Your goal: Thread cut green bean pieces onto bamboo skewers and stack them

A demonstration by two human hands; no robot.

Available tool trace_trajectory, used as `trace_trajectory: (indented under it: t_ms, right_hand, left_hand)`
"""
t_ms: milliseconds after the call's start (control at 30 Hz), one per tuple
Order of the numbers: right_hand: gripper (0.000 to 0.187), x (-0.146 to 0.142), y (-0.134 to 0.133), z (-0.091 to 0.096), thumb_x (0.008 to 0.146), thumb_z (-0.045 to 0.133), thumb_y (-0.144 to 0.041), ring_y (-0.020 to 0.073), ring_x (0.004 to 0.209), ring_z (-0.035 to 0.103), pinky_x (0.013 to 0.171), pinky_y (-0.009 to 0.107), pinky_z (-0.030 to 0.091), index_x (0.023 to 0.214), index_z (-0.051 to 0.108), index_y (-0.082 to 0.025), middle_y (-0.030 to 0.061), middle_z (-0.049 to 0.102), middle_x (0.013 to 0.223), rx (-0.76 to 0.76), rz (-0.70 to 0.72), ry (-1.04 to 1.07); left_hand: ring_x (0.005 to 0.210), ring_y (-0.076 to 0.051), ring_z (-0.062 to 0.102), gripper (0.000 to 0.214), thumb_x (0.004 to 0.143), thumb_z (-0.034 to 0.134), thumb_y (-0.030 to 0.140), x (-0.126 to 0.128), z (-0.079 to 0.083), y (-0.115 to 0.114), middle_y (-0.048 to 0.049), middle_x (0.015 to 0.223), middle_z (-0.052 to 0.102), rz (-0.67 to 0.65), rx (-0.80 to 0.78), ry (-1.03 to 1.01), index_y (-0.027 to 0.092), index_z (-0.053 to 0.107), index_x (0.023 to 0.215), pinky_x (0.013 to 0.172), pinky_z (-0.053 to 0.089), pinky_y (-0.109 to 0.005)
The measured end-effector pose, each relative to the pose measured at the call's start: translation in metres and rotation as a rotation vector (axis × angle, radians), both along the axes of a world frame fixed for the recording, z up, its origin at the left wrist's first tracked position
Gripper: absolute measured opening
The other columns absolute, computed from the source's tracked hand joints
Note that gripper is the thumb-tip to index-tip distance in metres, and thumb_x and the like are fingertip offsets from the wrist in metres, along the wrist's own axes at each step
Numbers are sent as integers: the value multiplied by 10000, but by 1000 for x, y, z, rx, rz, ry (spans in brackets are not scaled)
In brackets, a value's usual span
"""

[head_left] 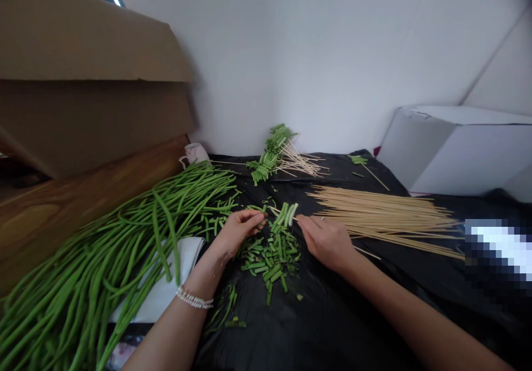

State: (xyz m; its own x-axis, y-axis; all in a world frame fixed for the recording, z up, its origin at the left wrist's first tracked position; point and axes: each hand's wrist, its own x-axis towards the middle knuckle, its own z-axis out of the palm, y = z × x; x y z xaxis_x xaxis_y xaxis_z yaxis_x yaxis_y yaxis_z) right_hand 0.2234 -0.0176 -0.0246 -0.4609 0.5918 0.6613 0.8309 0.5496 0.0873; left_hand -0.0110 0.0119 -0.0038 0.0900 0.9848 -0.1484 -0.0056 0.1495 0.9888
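Pinched in my right hand (pixel 326 240) is a thin wooden skewer, pointing left, with several short green bean pieces (pixel 286 214) threaded side by side on it. At the skewer's tip, my left hand (pixel 243 228) closes its thumb and fingers on a cut green bean piece (pixel 263 209). Whether that piece touches the tip I cannot tell. Below both hands lies a loose heap of cut bean pieces (pixel 274 257). Long whole green beans (pixel 124 249) spread out to the left of my left hand, partly over a white cloth or sheet (pixel 189 252).
Bare skewers (pixel 390 218) lie in a wide bundle at right. Filled skewers (pixel 270 157) are stacked at the back, and one lone filled skewer (pixel 359 160) is farther right. A mug (pixel 196 153), a cardboard box (pixel 91 71) and a white box (pixel 453 149) border the black plastic sheet (pixel 316 321).
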Motion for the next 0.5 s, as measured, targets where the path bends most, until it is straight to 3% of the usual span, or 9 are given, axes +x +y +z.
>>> trace_trajectory:
  t_ms: [167,500]
  right_hand:
    - [237,-3,-2,3,916,449,-192,121,627,560,573,271,305,1046,644,-152,28,656,751,-26,4,-20]
    - [221,-5,-6,7,910,457,-188,121,591,546,557,287,272,1002,656,-162,4,638,692,-31,21,-48]
  left_hand:
    - [806,-137,657,323,602,826,171,-2,-1,0,-84,902,721,-17,-93,-313,121,725,905,785,521,-242]
    - [750,-126,672,297,607,827,146,0,4,-2,-78,871,732,-11,-113,-345,124,729,886,736,543,-227]
